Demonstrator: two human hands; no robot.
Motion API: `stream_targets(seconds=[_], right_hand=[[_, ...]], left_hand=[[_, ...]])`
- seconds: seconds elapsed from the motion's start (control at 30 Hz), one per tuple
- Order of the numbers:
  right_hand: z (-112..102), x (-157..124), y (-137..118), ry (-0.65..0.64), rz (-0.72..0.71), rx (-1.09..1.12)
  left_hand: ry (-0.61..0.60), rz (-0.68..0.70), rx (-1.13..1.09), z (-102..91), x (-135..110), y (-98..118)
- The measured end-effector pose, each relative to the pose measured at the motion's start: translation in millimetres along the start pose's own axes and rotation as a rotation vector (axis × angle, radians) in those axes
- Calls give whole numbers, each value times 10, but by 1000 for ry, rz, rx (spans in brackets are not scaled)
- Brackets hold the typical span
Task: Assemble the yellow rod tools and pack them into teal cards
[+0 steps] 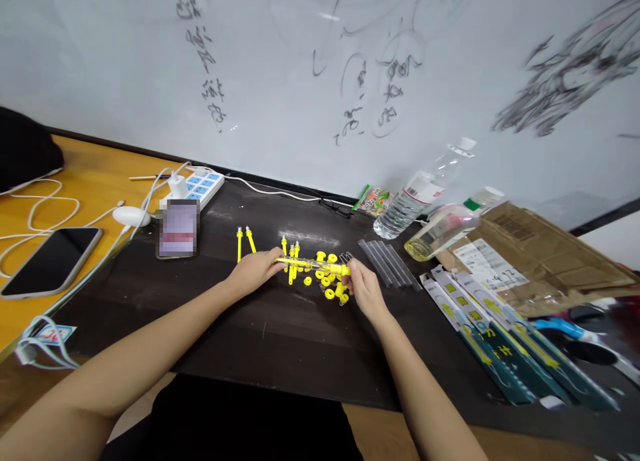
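Between my two hands lies a slim transparent tube point(311, 264) with yellow rod parts and what looks like a metal spring inside. My left hand point(256, 271) pinches its left end between thumb and fingers. The fingers of my right hand point(364, 289) close on the yellow piece at the other end. Directly behind and below it, small yellow caps and rings point(329, 293) and a few thin springs are scattered on the dark table point(280, 341). Several yellow rods with metallic tips point(251, 239) lie farther left, some partly hidden by the tube.
Several transparent tubes point(390, 264) lie to the right, beside packaged yellow tools point(493, 337). Behind these are a water bottle point(413, 201), a bottle of yellow liquid point(440, 231) and a cardboard parcel point(530, 247). Phones point(53, 261), cables and a power strip point(206, 184) occupy the left.
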State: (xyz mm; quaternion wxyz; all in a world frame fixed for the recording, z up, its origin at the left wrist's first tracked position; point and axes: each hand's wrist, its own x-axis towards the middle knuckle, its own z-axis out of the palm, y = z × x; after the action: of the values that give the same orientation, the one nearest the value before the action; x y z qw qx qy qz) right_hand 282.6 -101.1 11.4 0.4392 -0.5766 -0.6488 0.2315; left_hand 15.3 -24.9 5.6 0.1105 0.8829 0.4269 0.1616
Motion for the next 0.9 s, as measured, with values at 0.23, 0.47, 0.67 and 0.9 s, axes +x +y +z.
stream_targets(seconds=[0.23, 0.47, 0.67, 0.9], right_hand=[[-8, -10, -32, 12, -15, 62], [5, 8, 39, 9, 12, -9], [30, 7, -16, 8, 36, 238], [31, 40, -81, -52, 41, 419]], left_hand=[[3, -20, 10, -22, -6, 3], [9, 5, 13, 14, -5, -1], [16, -4, -43, 14, -14, -10], [17, 38, -247, 12, -20, -3]])
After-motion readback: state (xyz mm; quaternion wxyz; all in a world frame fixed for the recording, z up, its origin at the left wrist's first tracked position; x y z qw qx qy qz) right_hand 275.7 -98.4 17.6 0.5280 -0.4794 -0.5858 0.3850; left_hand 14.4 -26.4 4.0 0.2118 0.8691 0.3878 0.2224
